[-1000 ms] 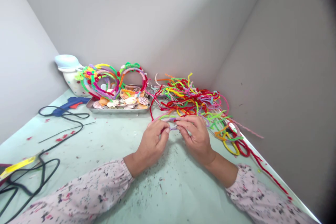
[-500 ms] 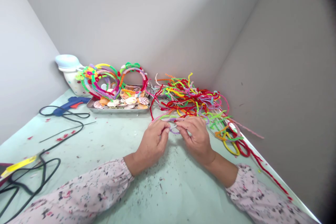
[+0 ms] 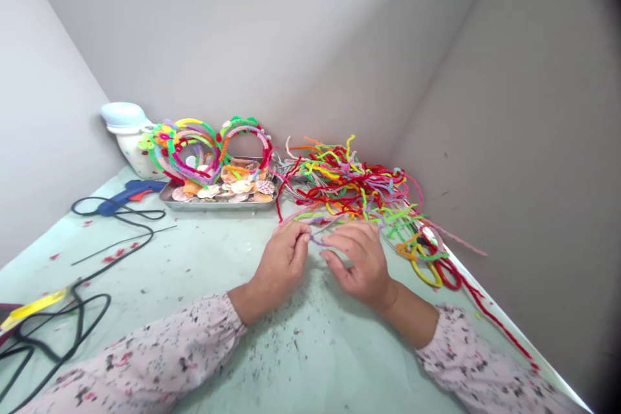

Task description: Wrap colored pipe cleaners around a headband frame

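Two hands work low over the tabletop point(image 3: 310, 352). The left hand point(image 3: 281, 265) pinches a lilac pipe cleaner point(image 3: 315, 239) between its fingertips, while the right hand point(image 3: 359, 265) curls just beside it, its grip unclear. A tangled heap of colored pipe cleaners point(image 3: 349, 184) lies just beyond.

From where I'm sitting, the feed shows a long-sleeved blouse in pale pink, its fabric scattered with charcoal-black speckles and small red flecks. The left sleeve point(image 3: 145, 362) and right sleeve point(image 3: 485, 369) both look soft and slightly loose, each gathered into a ruched cuff point(image 3: 230, 310) at the wrist. Beyond the cuffs, my left hand point(image 3: 281, 265) and right hand point(image 3: 361, 265) are bare, with no gloves.
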`<action>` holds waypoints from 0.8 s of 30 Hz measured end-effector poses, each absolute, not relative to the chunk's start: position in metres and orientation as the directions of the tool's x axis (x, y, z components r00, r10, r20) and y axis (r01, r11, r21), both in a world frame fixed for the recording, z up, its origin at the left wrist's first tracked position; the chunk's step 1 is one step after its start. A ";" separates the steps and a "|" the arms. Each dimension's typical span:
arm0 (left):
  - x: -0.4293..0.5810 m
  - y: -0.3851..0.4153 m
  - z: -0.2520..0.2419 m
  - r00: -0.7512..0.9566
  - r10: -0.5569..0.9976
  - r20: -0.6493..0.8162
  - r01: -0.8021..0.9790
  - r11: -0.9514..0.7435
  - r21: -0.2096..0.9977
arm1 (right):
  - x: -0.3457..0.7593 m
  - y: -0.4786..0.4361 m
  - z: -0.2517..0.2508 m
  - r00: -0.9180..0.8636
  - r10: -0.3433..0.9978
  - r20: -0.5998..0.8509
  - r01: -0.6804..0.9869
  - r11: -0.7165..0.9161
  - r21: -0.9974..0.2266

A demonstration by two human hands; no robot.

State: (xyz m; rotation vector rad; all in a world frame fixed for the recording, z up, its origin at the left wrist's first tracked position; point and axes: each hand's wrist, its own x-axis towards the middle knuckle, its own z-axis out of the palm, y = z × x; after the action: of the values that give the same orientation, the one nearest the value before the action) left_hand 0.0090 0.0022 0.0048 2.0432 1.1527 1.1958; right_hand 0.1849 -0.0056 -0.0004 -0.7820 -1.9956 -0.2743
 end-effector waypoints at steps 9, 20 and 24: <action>0.006 -0.001 0.007 0.147 0.900 0.411 0.232 -0.435 0.870 | 0.182 0.006 -0.009 -0.458 0.589 0.666 0.571 0.769 -0.288; 0.006 -0.004 0.009 0.256 0.887 0.383 0.178 -0.433 0.884 | 0.185 0.001 -0.006 -0.325 0.478 0.816 0.494 0.821 -0.285; 0.007 -0.002 0.009 0.283 0.868 0.408 0.186 -0.467 0.865 | 0.186 0.003 -0.005 -0.324 0.439 0.838 0.542 0.812 -0.216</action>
State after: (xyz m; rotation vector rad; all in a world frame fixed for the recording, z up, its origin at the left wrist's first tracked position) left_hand 0.0069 -0.0022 0.0088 1.8410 0.9494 1.2148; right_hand 0.1862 0.0029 -0.0052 -0.7313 -1.9666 -0.1253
